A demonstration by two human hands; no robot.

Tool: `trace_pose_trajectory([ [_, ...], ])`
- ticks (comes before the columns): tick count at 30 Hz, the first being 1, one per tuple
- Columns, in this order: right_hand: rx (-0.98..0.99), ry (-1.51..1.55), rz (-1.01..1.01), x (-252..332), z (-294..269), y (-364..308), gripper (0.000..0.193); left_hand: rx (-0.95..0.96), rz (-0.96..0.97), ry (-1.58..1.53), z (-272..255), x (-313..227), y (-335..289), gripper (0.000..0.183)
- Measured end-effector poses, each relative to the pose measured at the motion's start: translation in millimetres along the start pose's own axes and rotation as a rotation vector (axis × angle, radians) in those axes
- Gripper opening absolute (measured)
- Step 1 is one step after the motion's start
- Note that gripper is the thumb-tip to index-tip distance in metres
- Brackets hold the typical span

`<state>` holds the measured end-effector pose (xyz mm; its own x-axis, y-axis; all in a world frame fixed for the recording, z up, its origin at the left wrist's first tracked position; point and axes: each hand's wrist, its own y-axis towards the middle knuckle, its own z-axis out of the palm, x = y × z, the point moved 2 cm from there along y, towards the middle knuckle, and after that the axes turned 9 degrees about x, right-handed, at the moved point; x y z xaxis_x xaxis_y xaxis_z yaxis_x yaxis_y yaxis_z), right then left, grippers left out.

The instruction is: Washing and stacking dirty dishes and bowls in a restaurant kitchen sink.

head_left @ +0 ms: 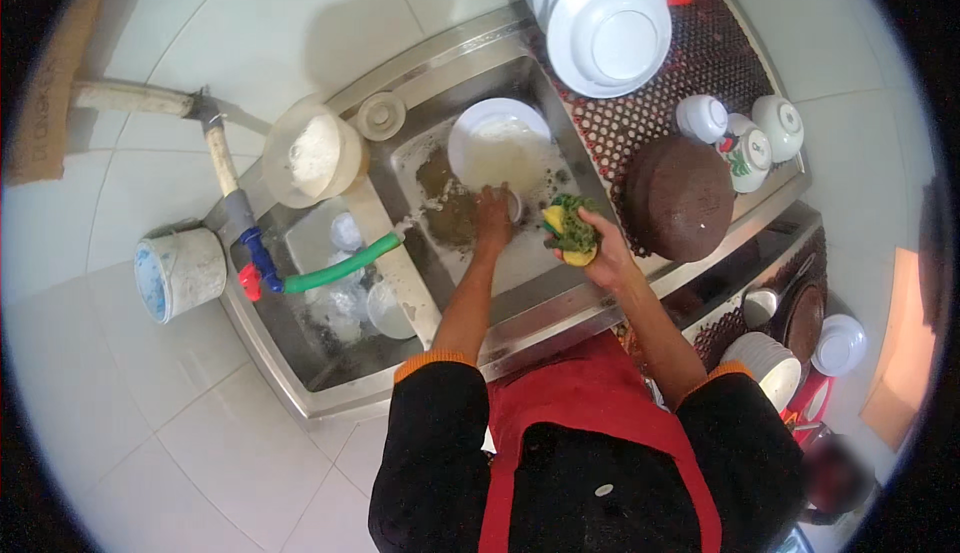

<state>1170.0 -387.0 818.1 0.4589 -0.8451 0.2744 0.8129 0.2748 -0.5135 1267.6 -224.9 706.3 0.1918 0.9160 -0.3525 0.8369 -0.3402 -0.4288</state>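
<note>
My left hand (492,218) reaches down into the sink's right basin (535,283). Its fingers close on a small white bowl (515,205), which the hand partly covers. Just beyond it a white plate (500,118) lies in the basin, with cloudy water in it. Above the basin's right side, my right hand (608,253) grips a scrubbing sponge (572,230), dark green mesh with yellow showing at its edges. Brownish, foamy water surrounds the left hand.
A green hose (340,265) runs water into the right basin from the left. Whitish dishes (390,310) sit in the left basin. A plastic tub (315,153) stands behind it. Stacked plates (610,38), bowls (750,153) and a brown round vessel (680,198) occupy the drainboard.
</note>
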Motion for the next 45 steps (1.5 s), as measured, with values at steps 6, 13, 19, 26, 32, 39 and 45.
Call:
trace_pose_trajectory([
  [6, -0.202, -0.367, -0.008, 3.4, -15.2, -4.2, 0.034, 0.24, 0.047, -0.349, 21.9, 33.3, 11.9, 0.096],
  [13, -0.16, -1.834, -0.865, -15.8, 25.7, 31.5, 0.042, 0.223, -0.304, -1.513, -8.7, 4.4, -23.1, 0.072],
  [19, 0.042, -2.015, -0.79, 6.8, 50.1, 62.9, 0.048, 0.491, -0.1, -2.074, -40.4, 5.5, -54.5, 0.054],
  [26, -0.213, -1.785, -0.575, -26.6, 29.1, 86.1, 0.059, 0.451, -0.102, -2.191, -20.9, 18.3, -26.6, 0.057],
  [32, 0.062, -1.456, 0.209, -47.9, 14.9, 122.9, 0.074, 0.167, -0.191, -1.584, -65.2, 33.8, -22.2, 0.062],
  [39, -0.119, -1.083, 0.182, -4.2, 4.0, 26.3, 0.076, -0.82, 0.01, -0.324, -149.5, 92.7, -168.8, 0.046],
  [45, -0.33, -1.021, -0.064, 7.3, -27.4, -8.7, 0.079, -1.096, -0.233, -0.155, -135.7, 103.2, -193.0, 0.046],
])
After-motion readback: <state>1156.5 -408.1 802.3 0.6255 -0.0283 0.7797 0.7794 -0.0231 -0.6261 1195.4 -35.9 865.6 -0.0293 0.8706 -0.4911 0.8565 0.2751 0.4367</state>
